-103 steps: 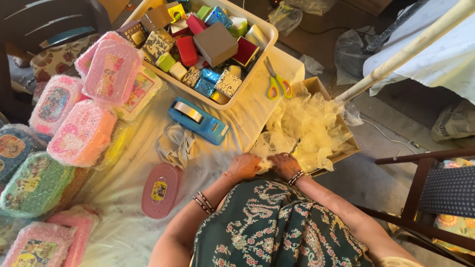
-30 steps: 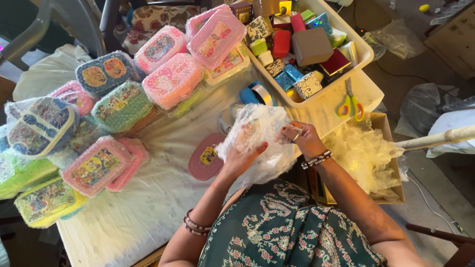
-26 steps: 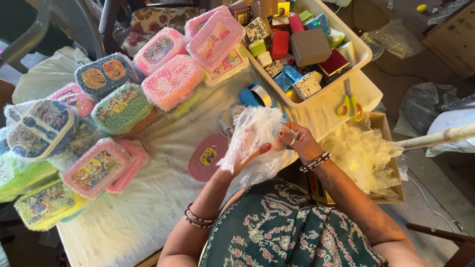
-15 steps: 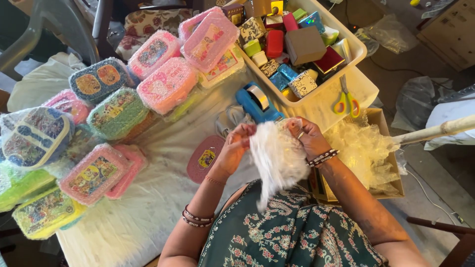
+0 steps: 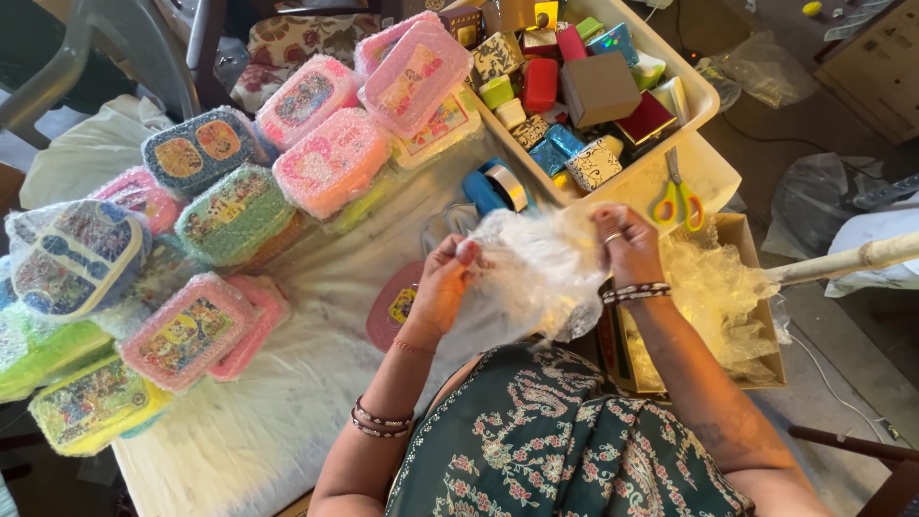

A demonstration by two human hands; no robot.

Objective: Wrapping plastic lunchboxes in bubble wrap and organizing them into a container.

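Since half a second ago you've spread the plastic wrap (image 5: 541, 273) wider; both hands, left (image 5: 442, 287) and right (image 5: 627, 244), pinch its top edge above the worktop (image 5: 287, 383). Pull harder and it may tear. Small gift boxes fill the white tray (image 5: 704, 96); more wrap fills the cardboard box (image 5: 756, 369).

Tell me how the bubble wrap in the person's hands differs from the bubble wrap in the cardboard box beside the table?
The sheet of bubble wrap is held up and stretched between the left hand and right hand, above the table; the pile of bubble wrap lies crumpled and untouched in the cardboard box. The held sheet looks whitish; the pile looks yellowish in the light. Both are clear plastic.
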